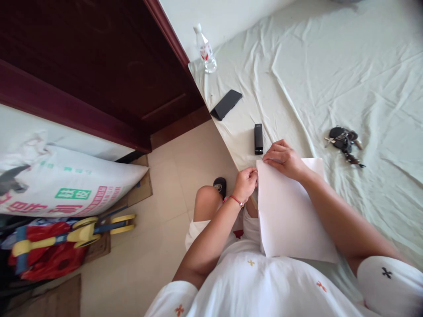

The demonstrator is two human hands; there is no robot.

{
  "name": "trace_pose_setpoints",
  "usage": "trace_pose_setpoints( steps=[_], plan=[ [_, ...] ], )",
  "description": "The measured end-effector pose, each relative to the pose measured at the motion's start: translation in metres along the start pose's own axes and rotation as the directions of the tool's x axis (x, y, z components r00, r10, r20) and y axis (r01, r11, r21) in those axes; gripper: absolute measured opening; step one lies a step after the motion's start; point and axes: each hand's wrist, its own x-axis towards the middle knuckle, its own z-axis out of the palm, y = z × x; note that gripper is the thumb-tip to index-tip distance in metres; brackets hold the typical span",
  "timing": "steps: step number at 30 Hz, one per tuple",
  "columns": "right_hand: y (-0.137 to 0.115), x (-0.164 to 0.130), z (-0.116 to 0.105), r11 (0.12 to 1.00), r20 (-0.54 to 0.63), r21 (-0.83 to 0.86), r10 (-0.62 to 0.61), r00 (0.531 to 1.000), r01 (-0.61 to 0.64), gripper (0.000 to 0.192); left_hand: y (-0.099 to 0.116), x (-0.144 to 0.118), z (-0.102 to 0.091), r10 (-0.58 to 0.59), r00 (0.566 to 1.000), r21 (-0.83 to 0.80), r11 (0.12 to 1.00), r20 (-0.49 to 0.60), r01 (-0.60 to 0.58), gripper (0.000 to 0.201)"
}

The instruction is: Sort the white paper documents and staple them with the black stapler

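Left hand (247,184): right of the frame's centre, a red band at its wrist; thumb and fingertips closed narrowly on the left edge of the paper.
Right hand (284,159): above and right of the other, fingers bent together and touching the paper's top left corner; I cannot tell whether they grip it.
Paper: stack of plain white rectangular sheets (294,211), lower right of centre, beneath the right forearm and reaching the white shirt (257,286) at the bottom.
Stapler: narrow black stapler-like block (258,139), just above the paper's top left corner.
Case: flat dark grey folded case (226,105), upper centre, near the cloth's edge.
Keys: bunch of black and metal keys (345,140), right of the frame.
Cloth: wrinkled pale green fabric (307,79) across the upper right.
Bottle: clear plastic bottle with white cap (205,53), upright, top centre.
Sack: white printed sack (72,178), left, above beige floor tiles (148,251).
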Motion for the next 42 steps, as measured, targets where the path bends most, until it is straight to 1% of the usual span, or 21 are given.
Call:
trace_pose_setpoints(
  steps=[5,11,15,18,21,24,26,30,35,39,42],
  plan=[
    [0.006,0.005,0.005,0.997,0.038,-0.069,-0.029,0.999,0.031,0.025,-0.001,-0.001,0.000,0.022,1.000,-0.011,1.000,0.002,-0.022,0.019],
    [0.007,0.003,0.009,0.993,0.054,-0.117,-0.015,0.998,0.021,0.022,-0.003,-0.001,0.000,0.025,1.000,-0.011,1.000,-0.014,-0.025,0.020],
    [0.007,0.002,0.009,0.991,0.071,-0.134,0.009,0.997,0.000,0.022,-0.004,-0.002,0.000,0.022,1.000,-0.080,0.997,-0.003,-0.022,0.022],
    [0.007,0.002,0.009,0.989,0.085,-0.145,0.019,0.996,-0.007,0.024,-0.005,-0.002,0.000,0.034,0.999,-0.115,0.993,0.015,-0.032,0.029],
    [0.005,0.003,0.009,0.988,0.089,-0.157,0.027,0.996,-0.013,0.025,-0.008,-0.001,0.000,0.058,0.998,-0.043,0.997,0.007,-0.058,0.034],
    [0.002,0.002,0.009,0.982,0.088,-0.188,0.050,0.995,-0.032,0.029,-0.012,0.000,-0.001,0.091,0.996,0.029,0.995,0.008,-0.091,0.034],
    [0.000,0.001,0.009,0.975,0.119,-0.219,0.074,0.990,-0.047,0.032,-0.015,0.000,-0.002,0.114,0.993,0.040,0.993,0.012,-0.115,0.033],
    [-0.006,0.000,0.009,0.963,0.217,-0.255,0.146,0.965,-0.088,0.036,-0.018,0.001,-0.003,0.129,0.991,0.056,0.990,0.027,-0.131,0.031],
    [-0.011,0.002,0.008,0.957,0.215,-0.243,0.214,0.953,-0.160,0.034,-0.020,0.003,-0.004,0.155,0.988,0.133,0.979,0.025,-0.157,0.026],
    [-0.015,0.001,0.001,0.902,0.231,-0.348,0.348,0.909,-0.257,0.039,-0.020,0.004,-0.004,0.170,0.985,0.177,0.970,-0.002,-0.167,0.023],
    [-0.015,-0.001,-0.004,0.871,0.258,-0.393,0.411,0.874,-0.294,0.041,-0.019,0.006,-0.001,0.122,0.992,0.175,0.978,-0.025,-0.116,0.022]
  ],
)
